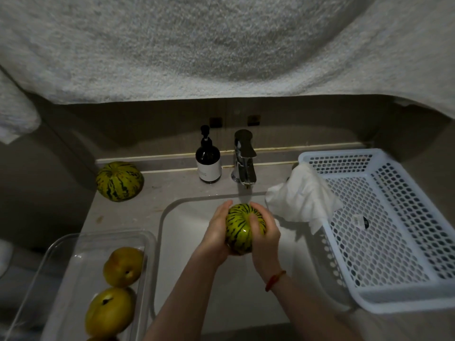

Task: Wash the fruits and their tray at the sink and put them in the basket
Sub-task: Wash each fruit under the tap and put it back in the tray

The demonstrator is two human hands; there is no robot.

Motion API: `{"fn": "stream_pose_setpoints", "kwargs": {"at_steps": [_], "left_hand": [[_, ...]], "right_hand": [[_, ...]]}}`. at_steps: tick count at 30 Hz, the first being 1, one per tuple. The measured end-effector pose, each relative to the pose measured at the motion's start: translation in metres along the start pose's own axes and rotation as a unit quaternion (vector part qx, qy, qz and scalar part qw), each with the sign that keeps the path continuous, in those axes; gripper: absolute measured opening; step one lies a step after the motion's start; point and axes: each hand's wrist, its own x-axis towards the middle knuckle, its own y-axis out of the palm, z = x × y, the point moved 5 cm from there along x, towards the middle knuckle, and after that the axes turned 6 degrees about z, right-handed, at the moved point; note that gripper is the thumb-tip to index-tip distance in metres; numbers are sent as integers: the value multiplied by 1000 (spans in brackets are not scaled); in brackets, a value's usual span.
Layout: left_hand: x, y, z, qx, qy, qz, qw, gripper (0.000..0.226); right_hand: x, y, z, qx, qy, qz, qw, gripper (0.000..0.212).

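Over sink (172, 242), hands (242, 230) cupping striped melon (240, 225)

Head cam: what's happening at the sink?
A person holds a striped green melon in both hands, left hand and right hand, over the sink below the faucet. A second striped melon sits on the counter at back left. Two yellow-green fruits lie in the clear tray on the left. The white basket on the right holds no fruit yet; a white cloth drapes over its corner.
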Motion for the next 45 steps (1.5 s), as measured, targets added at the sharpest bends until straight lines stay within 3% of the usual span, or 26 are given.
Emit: {"fn": "stream_pose_setpoints", "kwargs": {"at_steps": [3,5,6,8,10,11,12,14,15,18,20,22,23,25,26,30,33,36,40,45], "left_hand": [[-8,5,11,-78,-50,101,991,47],[-9,11,20,-137,-44,135,980,47],[-8,13,23,-155,-32,139,978,48],[-5,14,24,-175,0,136,975,52],[-1,10,22,-179,26,130,975,58],[0,8,21,-178,32,125,976,60],[0,7,19,-181,35,121,975,61],[0,8,16,-207,33,121,970,62],[-1,9,13,-213,31,120,969,63],[1,6,11,-200,35,89,975,65],[0,5,10,-188,30,69,979,65],[0,8,14,-147,16,74,986,58],[4,7,18,-118,22,72,990,51],[7,6,23,-80,35,43,995,44],[8,6,25,-85,26,35,995,45],[12,-1,25,-114,4,38,993,59],[17,-13,14,-112,10,26,993,59],[19,-15,5,-95,13,13,995,55],[20,-12,5,-74,8,-16,997,58],[24,-14,6,-74,11,-23,997,58]], "right_hand": [[-3,-1,15,-158,-218,74,960,32],[-3,1,19,-164,-239,79,954,29],[2,0,18,-124,-196,67,971,25],[12,2,8,36,-1,46,998,22],[14,6,-12,158,221,20,962,28],[13,8,-15,159,263,16,951,29],[14,8,-11,117,238,18,964,27],[9,8,15,-6,60,30,998,23],[4,8,27,-44,-35,40,998,25],[1,10,39,-182,-250,79,948,31],[2,10,36,-218,-295,94,926,27],[9,8,27,-174,-199,59,963,21],[16,6,20,-118,-89,36,988,20],[25,8,-2,-16,146,9,989,24],[26,10,-8,-17,202,10,979,24],[23,1,8,-187,136,121,965,28],[50,-23,45,-246,83,121,958,29],[85,-18,83,-163,125,169,964,27],[91,12,97,-17,261,251,932,29],[94,21,98,60,294,253,920,22]]}}
